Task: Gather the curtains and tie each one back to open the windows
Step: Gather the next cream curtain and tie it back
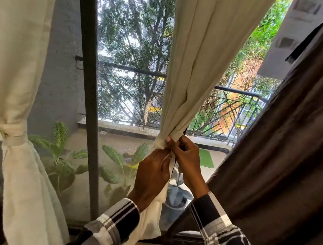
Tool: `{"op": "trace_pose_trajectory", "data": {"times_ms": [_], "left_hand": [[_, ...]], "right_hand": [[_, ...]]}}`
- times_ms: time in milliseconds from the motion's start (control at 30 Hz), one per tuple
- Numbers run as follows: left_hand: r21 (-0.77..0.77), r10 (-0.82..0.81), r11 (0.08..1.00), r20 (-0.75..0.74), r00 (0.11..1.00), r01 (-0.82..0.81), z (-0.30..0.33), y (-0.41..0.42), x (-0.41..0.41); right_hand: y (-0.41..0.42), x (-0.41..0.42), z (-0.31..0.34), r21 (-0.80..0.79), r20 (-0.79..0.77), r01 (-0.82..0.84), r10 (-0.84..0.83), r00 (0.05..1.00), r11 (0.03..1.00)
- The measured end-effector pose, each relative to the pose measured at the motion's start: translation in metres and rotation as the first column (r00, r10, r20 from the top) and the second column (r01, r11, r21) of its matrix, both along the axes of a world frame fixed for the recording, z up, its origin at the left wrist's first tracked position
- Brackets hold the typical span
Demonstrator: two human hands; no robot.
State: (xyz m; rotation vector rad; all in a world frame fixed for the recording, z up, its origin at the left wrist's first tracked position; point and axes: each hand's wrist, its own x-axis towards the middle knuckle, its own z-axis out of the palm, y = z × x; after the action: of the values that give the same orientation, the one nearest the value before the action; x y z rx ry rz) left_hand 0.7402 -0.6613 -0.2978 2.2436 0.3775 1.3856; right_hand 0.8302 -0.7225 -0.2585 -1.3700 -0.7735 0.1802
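1. Done: the cream left curtain [13,66] at 9 o'clock is already bunched at its waist and bound by a cream tie [14,133]; window mesh shows beside it.
2. In hand: the middle curtain [203,57], hanging from 12 o'clock, is gathered into a tight neck near the centre of the view, with its tail falling toward 6 o'clock behind the left wrist.
3. The left hand [152,176] has its grip curled round the bunched cloth just below the neck, holding it together.
4. The right hand [185,158] pinches a narrow tie strip [171,165] at the neck, fingertips touching the gathered folds; the knot does not look finished, though the hands hide most of it.
5. Left: the dark brown curtain [293,146] at 3 o'clock hangs loose with no tie visible, so it probably needs gathering next.
6. Judged overall, roughly halfway: one curtain tied, one being tied, one untouched.
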Motion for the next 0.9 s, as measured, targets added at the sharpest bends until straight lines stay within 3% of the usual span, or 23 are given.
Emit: {"op": "trace_pose_trajectory", "data": {"times_ms": [133, 233, 300, 433, 633, 700, 767, 900], "left_hand": [[-0.243, -0.109, 0.963, 0.054, 0.993, 0.119, 0.007, -0.002, -0.004], [-0.474, -0.227, 0.842, 0.121, 0.966, 0.257, 0.006, 0.002, -0.005], [-0.550, -0.270, 0.776, 0.156, 0.950, 0.310, 0.007, 0.007, -0.006], [-0.596, -0.323, 0.730, 0.129, 0.938, 0.334, 0.014, 0.014, -0.008], [-0.375, -0.050, 0.927, -0.075, 0.996, 0.018, 0.046, 0.034, -0.009], [-0.321, -0.071, 0.947, -0.131, 0.989, 0.026, 0.057, 0.041, -0.001], [-0.379, -0.232, 0.912, -0.156, 0.960, 0.159, 0.065, 0.045, 0.007], [-0.573, -0.466, 0.713, 0.044, 0.884, 0.405, 0.067, 0.056, 0.014]], "right_hand": [[-0.018, 0.002, 0.006, -0.079, 0.105, -0.108, 0.116, 0.988, 0.991], [-0.024, 0.007, 0.007, -0.128, 0.133, -0.137, 0.154, 0.979, 0.982], [-0.024, 0.011, 0.002, -0.181, 0.150, -0.106, 0.134, 0.980, 0.978], [-0.023, 0.016, -0.005, -0.196, 0.200, -0.004, 0.044, 0.979, 0.981], [-0.024, 0.016, -0.007, -0.131, 0.161, 0.006, 0.015, 0.987, 0.991], [-0.024, 0.016, -0.007, -0.134, 0.151, 0.006, 0.014, 0.988, 0.991], [-0.024, 0.016, -0.007, -0.147, 0.144, 0.013, 0.008, 0.990, 0.989], [-0.031, 0.022, -0.005, -0.208, 0.168, 0.035, 0.000, 0.986, 0.977]]}}
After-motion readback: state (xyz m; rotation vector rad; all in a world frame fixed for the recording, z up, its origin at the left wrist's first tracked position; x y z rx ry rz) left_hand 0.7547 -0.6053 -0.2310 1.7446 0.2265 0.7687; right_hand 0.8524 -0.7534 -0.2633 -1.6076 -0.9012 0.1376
